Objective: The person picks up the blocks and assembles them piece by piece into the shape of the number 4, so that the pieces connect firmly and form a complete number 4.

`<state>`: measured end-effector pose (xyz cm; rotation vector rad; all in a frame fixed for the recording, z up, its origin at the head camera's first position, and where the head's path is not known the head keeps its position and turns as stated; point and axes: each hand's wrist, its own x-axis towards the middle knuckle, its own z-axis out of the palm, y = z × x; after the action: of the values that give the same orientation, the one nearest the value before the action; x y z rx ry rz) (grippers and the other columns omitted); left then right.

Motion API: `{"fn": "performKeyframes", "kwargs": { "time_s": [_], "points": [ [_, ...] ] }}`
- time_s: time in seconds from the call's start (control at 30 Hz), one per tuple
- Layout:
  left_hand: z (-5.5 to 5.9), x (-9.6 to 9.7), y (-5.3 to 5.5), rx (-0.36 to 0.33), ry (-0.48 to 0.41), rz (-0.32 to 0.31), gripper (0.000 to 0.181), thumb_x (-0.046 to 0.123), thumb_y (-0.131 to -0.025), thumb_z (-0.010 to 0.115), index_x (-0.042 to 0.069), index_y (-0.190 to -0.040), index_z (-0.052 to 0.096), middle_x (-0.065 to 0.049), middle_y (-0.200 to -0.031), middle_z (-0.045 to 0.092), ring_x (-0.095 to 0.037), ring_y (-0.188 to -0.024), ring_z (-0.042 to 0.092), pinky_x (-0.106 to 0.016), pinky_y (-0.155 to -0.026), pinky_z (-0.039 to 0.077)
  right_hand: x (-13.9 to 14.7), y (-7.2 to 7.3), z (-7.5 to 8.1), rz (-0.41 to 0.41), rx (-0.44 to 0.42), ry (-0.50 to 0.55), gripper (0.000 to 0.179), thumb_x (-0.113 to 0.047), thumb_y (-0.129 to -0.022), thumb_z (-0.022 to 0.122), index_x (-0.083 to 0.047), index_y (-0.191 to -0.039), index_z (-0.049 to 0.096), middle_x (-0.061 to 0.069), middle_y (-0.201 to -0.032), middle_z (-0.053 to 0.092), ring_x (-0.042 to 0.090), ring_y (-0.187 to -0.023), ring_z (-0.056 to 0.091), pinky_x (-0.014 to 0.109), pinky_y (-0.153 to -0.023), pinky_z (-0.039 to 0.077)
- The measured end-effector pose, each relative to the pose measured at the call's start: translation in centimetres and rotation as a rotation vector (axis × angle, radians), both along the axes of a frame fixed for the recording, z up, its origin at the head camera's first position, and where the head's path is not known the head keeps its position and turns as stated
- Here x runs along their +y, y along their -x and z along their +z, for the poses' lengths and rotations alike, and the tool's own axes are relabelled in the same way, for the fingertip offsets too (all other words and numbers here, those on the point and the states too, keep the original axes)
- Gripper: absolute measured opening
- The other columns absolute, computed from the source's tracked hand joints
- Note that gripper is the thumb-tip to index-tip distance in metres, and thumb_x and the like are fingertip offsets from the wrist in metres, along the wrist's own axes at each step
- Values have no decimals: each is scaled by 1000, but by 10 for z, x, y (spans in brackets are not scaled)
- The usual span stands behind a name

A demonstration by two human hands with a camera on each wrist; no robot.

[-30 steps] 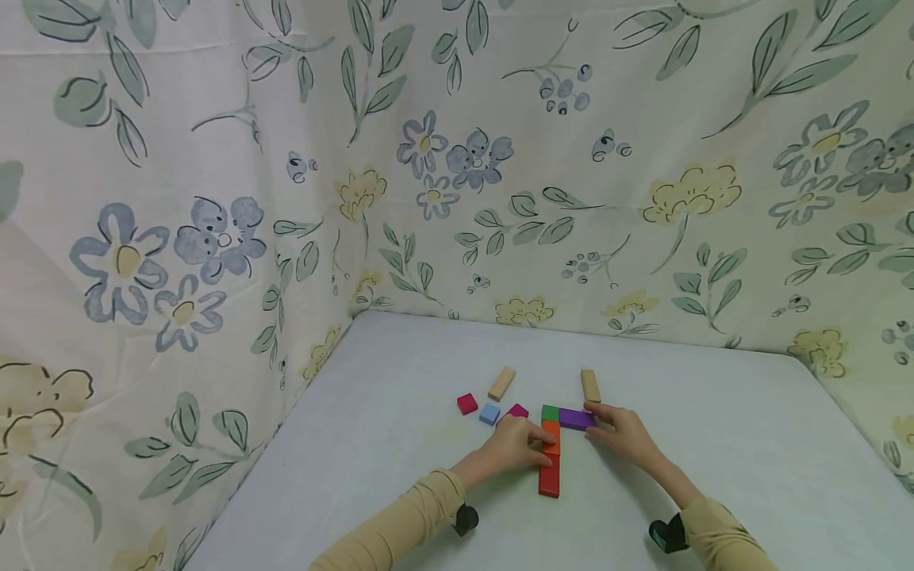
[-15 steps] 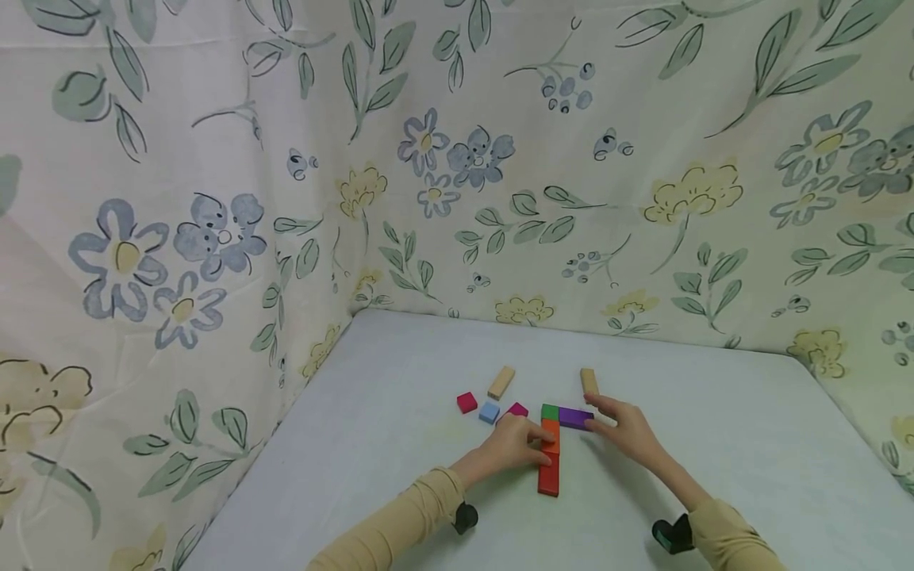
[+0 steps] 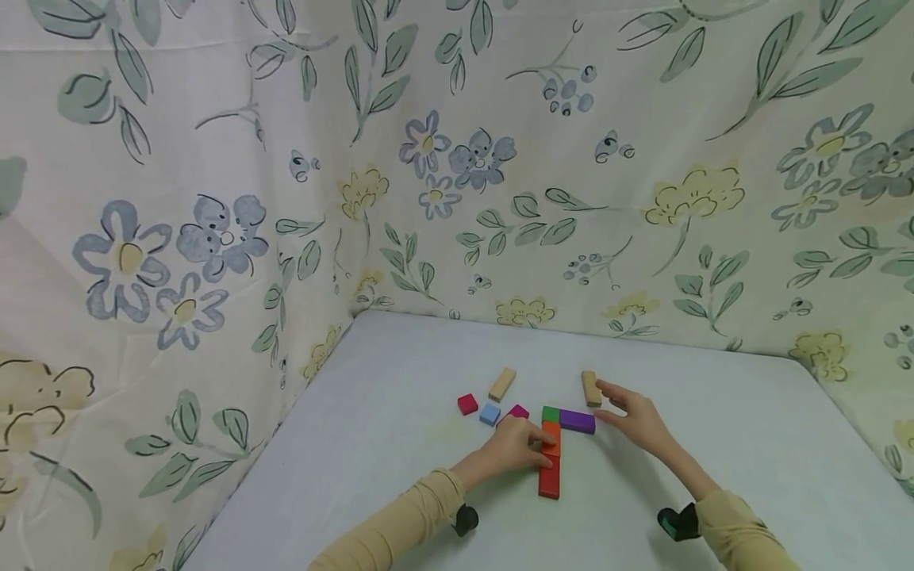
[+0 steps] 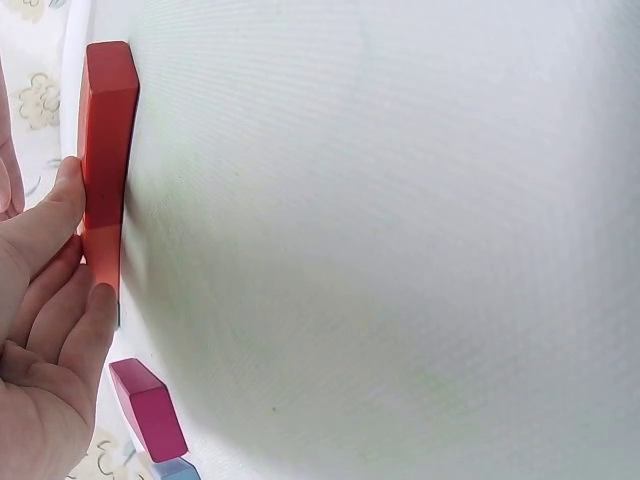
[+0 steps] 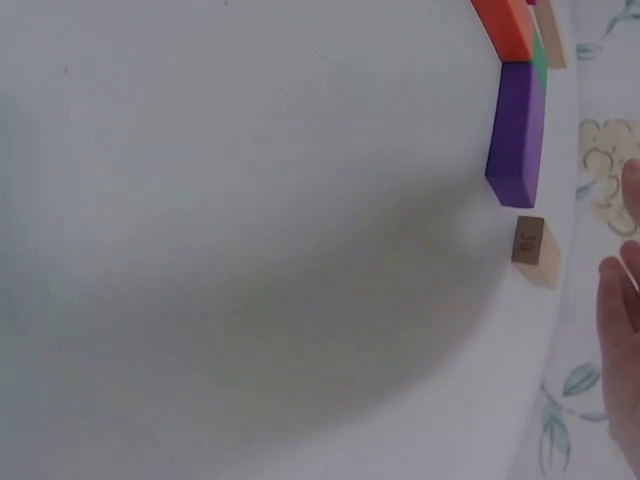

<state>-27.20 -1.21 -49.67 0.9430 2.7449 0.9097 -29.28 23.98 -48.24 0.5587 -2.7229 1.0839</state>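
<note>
A row of blocks lies flat: a red block (image 3: 549,479), an orange block (image 3: 553,429) and a green block (image 3: 551,414). From the green end a purple block (image 3: 577,421) extends to the right. My left hand (image 3: 510,446) rests its thumb and fingertips on the red and orange blocks; the left wrist view shows the thumb on the red block (image 4: 107,140). My right hand (image 3: 635,420) holds nothing, its thumb and fingers spread apart beside a plain wooden block (image 3: 591,388). That block's end carries a small dark mark in the right wrist view.
Left of the row lie another wooden block (image 3: 502,384), a crimson cube (image 3: 467,404), a blue cube (image 3: 489,413) and a magenta block (image 3: 518,411), partly behind my left hand. A floral cloth (image 3: 528,238) hangs behind the white table (image 3: 400,357).
My right hand has left the purple block's right end and moved up and right toward the wooden block. My left hand and the blocks have stayed in place.
</note>
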Motion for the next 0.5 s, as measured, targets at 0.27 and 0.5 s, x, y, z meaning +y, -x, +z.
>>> {"fn": "performKeyframes", "kwargs": {
  "time_s": [0.27,0.5],
  "points": [
    [2,0,-1,-6,-8,-3,32,23,-75,80,15,-105,75,4,-100,74,-2,-75,53,-10,-61,36,10,10,1,-21,42,8,53,-6,-83,70,13,-129,49,33,-125,55,46,-111,57,47,-89,48],
    [2,0,-1,5,1,-4,33,23,-74,80,15,-105,75,4,-101,74,-3,-74,52,-9,-62,36,12,17,3,-11,11,-20,56,-6,-84,69,14,-130,46,34,-128,52,47,-112,55,49,-90,47]
  ]
}}
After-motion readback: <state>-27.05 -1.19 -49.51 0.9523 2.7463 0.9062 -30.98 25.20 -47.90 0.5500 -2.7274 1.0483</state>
